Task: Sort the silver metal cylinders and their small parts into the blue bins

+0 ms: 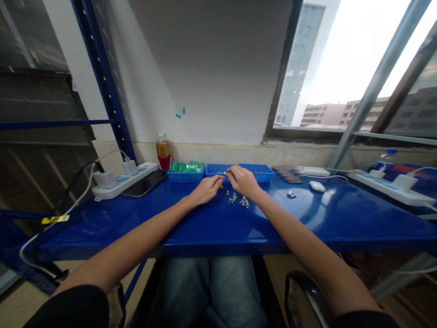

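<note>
near the middle of the frame, the right hand (241, 179) has its thumb and fingertips drawn close together around a small piece (223, 172). the piece is short and slim, pale with a faint yellowish tint, and pokes out toward the left of the frame; its finer shape is too small to tell. the left hand (207, 189) is just beside it, slightly lower, its fingers bunched with almost no gap; whether they grip anything i cannot tell.

just below the hands lie several metal parts (234, 197), silvery grey, stubby and shiny, scattered in a loose group on the blue table (205, 232). some lie close together, and 1 sits a little apart at the upper left of the group.

behind the hands, 3 blue trays (186, 178) line the table's far side, the leftmost heaped with green packets (187, 167). left of them stands a bottle (164, 152) with a red and amber body. right of center rests a glossy white case (317, 186).
</note>
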The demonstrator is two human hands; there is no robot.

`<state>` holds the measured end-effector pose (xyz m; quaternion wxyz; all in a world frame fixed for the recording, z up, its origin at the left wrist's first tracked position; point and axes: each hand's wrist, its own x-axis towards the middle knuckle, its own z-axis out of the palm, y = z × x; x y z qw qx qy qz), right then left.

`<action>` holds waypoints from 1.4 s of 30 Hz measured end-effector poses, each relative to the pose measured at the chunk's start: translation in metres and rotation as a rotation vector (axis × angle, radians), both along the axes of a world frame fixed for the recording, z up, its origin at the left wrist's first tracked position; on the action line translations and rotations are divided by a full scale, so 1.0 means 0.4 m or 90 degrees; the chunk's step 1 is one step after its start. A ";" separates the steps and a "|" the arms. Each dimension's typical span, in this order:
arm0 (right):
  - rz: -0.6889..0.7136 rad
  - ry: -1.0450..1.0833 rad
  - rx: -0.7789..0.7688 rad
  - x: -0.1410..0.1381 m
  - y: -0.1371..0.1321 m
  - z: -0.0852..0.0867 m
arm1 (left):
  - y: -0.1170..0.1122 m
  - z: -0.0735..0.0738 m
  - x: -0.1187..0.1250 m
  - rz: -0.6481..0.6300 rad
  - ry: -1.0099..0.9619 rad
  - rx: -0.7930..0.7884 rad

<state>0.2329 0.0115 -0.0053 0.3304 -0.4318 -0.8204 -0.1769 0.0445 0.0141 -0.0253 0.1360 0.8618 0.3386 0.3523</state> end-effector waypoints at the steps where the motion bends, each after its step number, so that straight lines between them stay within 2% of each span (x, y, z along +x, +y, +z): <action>1: -0.045 0.018 0.004 0.021 0.010 0.006 | -0.001 -0.003 0.002 -0.006 0.023 0.010; 5: -0.262 0.057 0.000 0.136 0.048 0.014 | -0.001 -0.021 0.008 -0.091 0.134 0.093; 8: -0.331 0.041 -0.032 0.194 0.060 0.007 | 0.006 -0.032 0.009 -0.122 0.169 0.113; 11: -0.261 0.058 -0.061 0.181 0.055 0.004 | 0.016 -0.036 0.005 -0.102 0.152 0.096; 16: -0.035 0.045 -0.121 0.068 0.029 0.001 | 0.024 -0.034 -0.001 -0.058 0.144 0.066; 19: 0.045 0.016 -0.148 0.020 0.014 -0.007 | 0.029 -0.032 -0.002 -0.037 0.088 0.021; 26: 0.089 0.044 -0.144 0.015 0.003 -0.006 | 0.043 -0.018 -0.001 -0.051 -0.232 -0.207; 29: 0.110 0.055 -0.139 0.012 -0.002 -0.002 | 0.045 -0.019 -0.001 -0.047 -0.241 -0.240; 32: 0.138 0.036 -0.153 0.001 -0.008 -0.002 | 0.050 -0.029 -0.001 -0.049 -0.216 -0.217; 36: 0.168 0.003 -0.170 -0.007 -0.012 -0.004 | 0.061 -0.042 0.001 -0.064 -0.261 -0.232; 42: 0.163 -0.015 -0.176 -0.006 -0.009 -0.005 | 0.062 -0.041 0.006 -0.102 -0.275 -0.236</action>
